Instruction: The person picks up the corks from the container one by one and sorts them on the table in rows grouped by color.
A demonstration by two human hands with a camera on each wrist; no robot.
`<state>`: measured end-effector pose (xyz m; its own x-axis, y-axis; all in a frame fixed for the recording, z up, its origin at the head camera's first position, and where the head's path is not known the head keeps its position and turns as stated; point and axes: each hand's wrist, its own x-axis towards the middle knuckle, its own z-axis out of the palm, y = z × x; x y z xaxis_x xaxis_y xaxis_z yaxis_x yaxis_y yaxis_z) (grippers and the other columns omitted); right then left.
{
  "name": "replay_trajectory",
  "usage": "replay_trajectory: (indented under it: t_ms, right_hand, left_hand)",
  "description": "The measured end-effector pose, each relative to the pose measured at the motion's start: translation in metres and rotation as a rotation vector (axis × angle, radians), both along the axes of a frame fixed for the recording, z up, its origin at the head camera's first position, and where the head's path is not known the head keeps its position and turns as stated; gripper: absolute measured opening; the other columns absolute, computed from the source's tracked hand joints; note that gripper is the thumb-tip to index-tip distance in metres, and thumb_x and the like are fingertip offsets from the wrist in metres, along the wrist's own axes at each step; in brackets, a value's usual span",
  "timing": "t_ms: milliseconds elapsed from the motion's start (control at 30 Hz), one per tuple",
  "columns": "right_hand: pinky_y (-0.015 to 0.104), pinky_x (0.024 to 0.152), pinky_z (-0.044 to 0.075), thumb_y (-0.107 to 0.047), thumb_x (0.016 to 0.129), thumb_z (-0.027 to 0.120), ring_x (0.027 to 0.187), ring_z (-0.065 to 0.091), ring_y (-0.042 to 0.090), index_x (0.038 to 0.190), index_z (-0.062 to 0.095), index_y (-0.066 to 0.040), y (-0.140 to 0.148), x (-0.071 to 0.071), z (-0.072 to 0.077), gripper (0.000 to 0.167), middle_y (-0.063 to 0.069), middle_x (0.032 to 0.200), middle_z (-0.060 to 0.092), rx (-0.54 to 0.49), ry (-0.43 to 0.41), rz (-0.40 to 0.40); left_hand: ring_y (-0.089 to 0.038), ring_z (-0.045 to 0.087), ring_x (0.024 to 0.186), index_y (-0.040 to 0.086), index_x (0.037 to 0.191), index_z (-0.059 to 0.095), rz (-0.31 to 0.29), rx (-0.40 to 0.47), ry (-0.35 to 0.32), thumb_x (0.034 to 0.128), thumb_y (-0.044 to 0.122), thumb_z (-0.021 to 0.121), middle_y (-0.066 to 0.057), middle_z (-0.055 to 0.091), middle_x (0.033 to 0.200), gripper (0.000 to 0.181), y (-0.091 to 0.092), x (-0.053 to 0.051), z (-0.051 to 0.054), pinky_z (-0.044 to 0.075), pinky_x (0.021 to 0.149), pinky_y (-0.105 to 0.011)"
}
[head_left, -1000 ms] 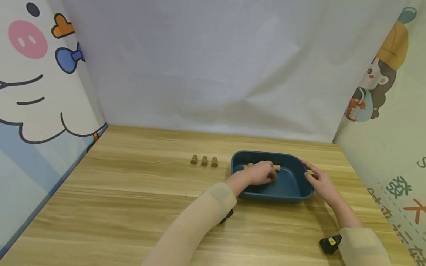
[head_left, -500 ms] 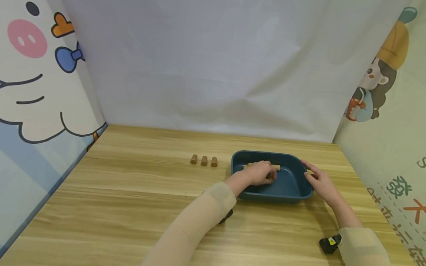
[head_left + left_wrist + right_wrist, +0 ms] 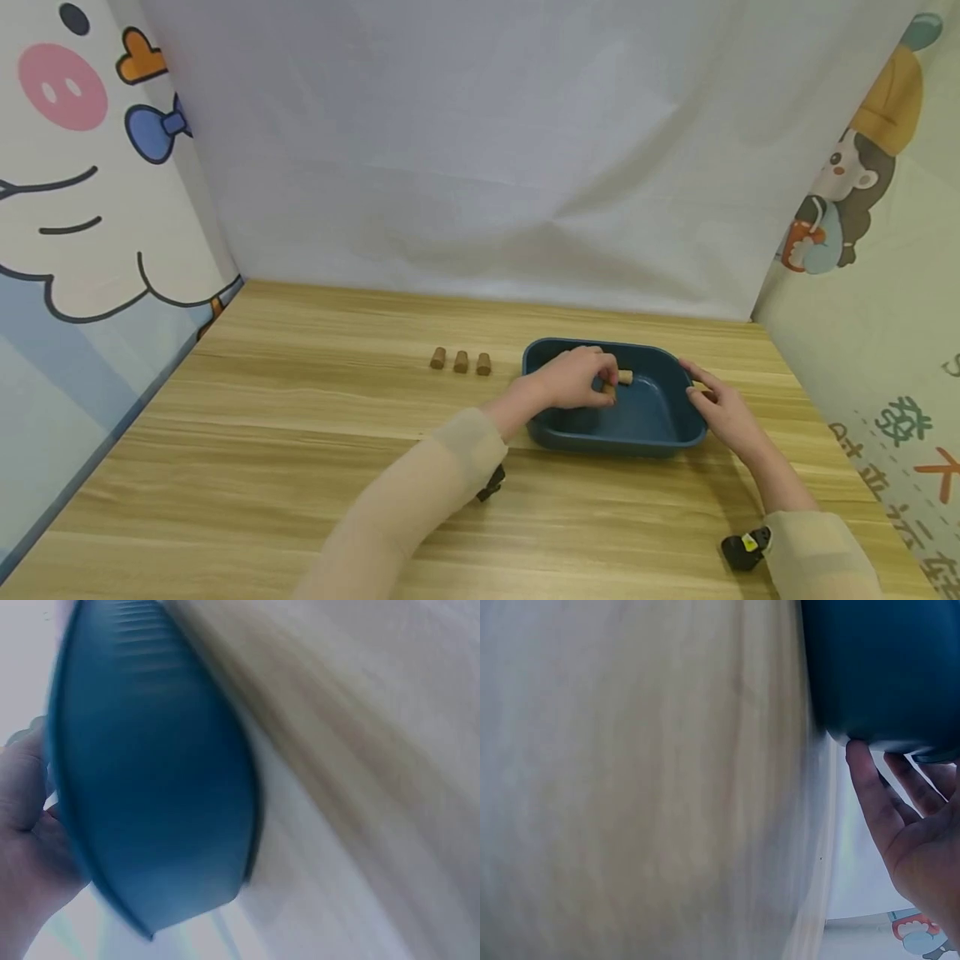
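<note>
In the head view my left hand (image 3: 576,379) is over the dark blue basin (image 3: 615,446). It pinches a small light-brown cork stopper (image 3: 608,389) between thumb and fingers. Another cork (image 3: 625,377) lies inside the basin, just beyond my fingertips; the basin's left part is hidden behind my hand. My right hand (image 3: 726,419) touches the basin's right end from outside with its fingertips, and the right wrist view shows those fingers (image 3: 871,791) fairly straight against the wall. In the left wrist view the basin wall covers most of my left hand (image 3: 30,847).
Three darker brown corks (image 3: 461,362) stand in a row on the wood-grain table (image 3: 300,433), left of the basin. A white cloth (image 3: 480,167) hangs behind the table. Printed sheets (image 3: 885,333) border both sides.
My left hand has risen a little and shifted left inside the basin, and a cork now shows between its fingers. My right hand stays at the basin's end.
</note>
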<state>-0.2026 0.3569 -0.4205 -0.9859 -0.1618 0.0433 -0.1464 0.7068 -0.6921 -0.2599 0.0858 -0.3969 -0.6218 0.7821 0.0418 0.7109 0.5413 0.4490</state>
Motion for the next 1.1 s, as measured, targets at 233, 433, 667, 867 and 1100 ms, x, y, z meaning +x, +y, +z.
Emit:
replay_trajectory:
  t_ms: [233, 433, 667, 867, 1100]
  right_hand:
    - [0.02, 0.068, 0.044, -0.018, 0.102, 0.04, 0.116, 0.048, 0.051, 0.148, 0.029, -0.005, 0.002, -0.001, -0.001, 0.049, 0.033, 0.142, 0.034, -0.013, 0.006, 0.007]
    - [0.023, 0.067, 0.043, -0.019, 0.102, 0.039, 0.116, 0.047, 0.052, 0.148, 0.029, -0.004, 0.002, 0.001, 0.0, 0.049, 0.033, 0.142, 0.034, -0.019, 0.016, 0.012]
    - [0.018, 0.072, 0.044, -0.021, 0.102, 0.04, 0.117, 0.047, 0.053, 0.147, 0.031, -0.005, 0.003, 0.001, -0.002, 0.049, 0.032, 0.142, 0.036, -0.004, 0.014, 0.002]
    - [0.017, 0.072, 0.043, -0.02, 0.102, 0.04, 0.118, 0.046, 0.052, 0.148, 0.03, -0.006, 0.001, 0.001, 0.0, 0.049, 0.031, 0.143, 0.034, -0.004, 0.011, 0.005]
    - [0.015, 0.073, 0.043, -0.017, 0.102, 0.04, 0.117, 0.046, 0.054, 0.147, 0.03, -0.003, -0.001, 0.0, 0.001, 0.049, 0.033, 0.142, 0.035, 0.006, 0.02, 0.011]
  left_hand:
    - [-0.013, 0.056, 0.098, 0.018, 0.102, 0.058, -0.017, 0.09, -0.003, 0.0888, 0.029, 0.066, 0.006, 0.055, 0.099, 0.019, -0.024, 0.004, 0.026, 0.045, 0.083, -0.02]
    - [-0.012, 0.052, 0.093, 0.016, 0.105, 0.056, -0.024, 0.112, 0.014, 0.0901, 0.029, 0.064, 0.004, 0.055, 0.101, 0.021, -0.049, 0.008, 0.045, 0.044, 0.082, -0.023]
    - [-0.013, 0.054, 0.102, 0.014, 0.106, 0.057, -0.026, 0.152, 0.073, 0.0902, 0.025, 0.064, 0.002, 0.055, 0.107, 0.021, -0.084, 0.013, 0.064, 0.045, 0.091, -0.026]
    - [-0.014, 0.051, 0.099, 0.012, 0.107, 0.058, -0.005, 0.259, 0.114, 0.0892, 0.021, 0.066, 0.002, 0.054, 0.105, 0.022, -0.123, 0.011, 0.066, 0.044, 0.09, -0.026]
    - [-0.014, 0.05, 0.099, 0.013, 0.106, 0.059, 0.082, 0.326, 0.149, 0.0867, 0.016, 0.069, 0.002, 0.055, 0.105, 0.022, -0.168, 0.002, 0.048, 0.044, 0.091, -0.031]
